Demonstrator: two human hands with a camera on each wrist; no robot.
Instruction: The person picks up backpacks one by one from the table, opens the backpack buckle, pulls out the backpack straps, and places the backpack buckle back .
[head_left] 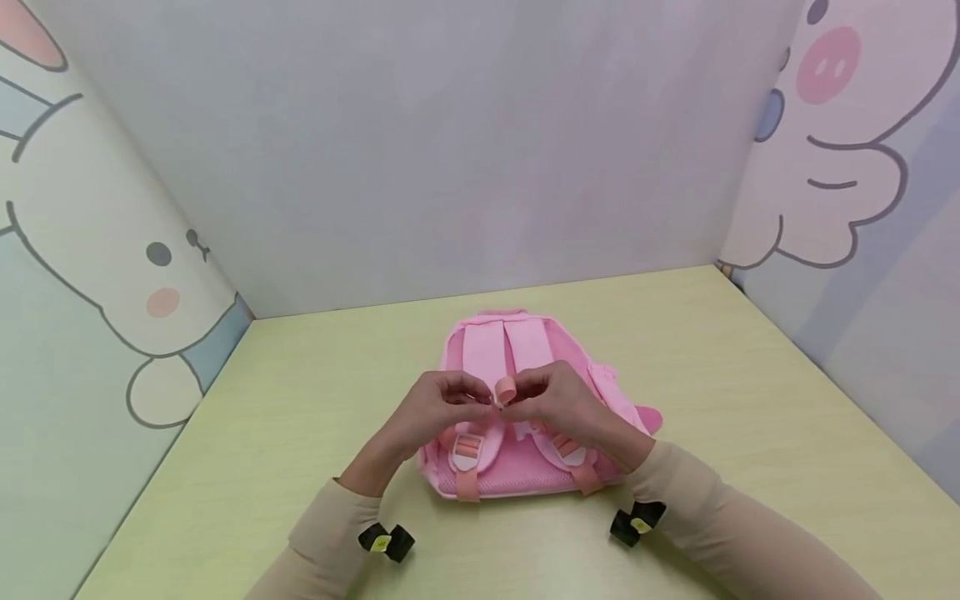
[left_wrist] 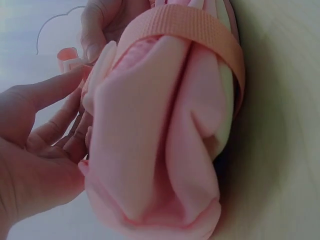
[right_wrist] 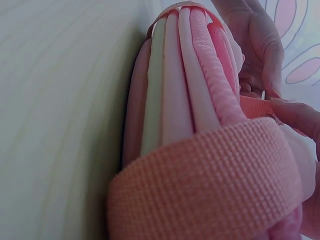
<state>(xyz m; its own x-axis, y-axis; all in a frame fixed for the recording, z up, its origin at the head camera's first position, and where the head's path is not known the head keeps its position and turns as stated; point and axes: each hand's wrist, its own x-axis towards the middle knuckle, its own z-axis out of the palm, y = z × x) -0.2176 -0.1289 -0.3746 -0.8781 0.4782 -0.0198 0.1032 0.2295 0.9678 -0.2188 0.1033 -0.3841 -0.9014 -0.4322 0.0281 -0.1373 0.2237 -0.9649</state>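
A pink backpack [head_left: 525, 475] lies on the table with its back panel and two shoulder straps facing up. Over its middle, my left hand [head_left: 438, 406] and right hand [head_left: 558, 402] meet fingertip to fingertip. Both pinch a narrow orange chest strap [head_left: 506, 389], whose loose end curls up between them. A small white plastic buckle [left_wrist: 74, 64] shows at the fingertips in the left wrist view, partly hidden by them. From the right wrist, the orange strap [right_wrist: 256, 106] runs between the two hands.
The backpack's lower webbing straps [head_left: 467, 485] pass through white adjusters [head_left: 467, 450] near its bottom edge. A darker pink flap [head_left: 649, 418] sticks out at its right side. The pale table [head_left: 315, 392] meets a plain back wall [head_left: 450, 167] and side walls with cartoon animals.
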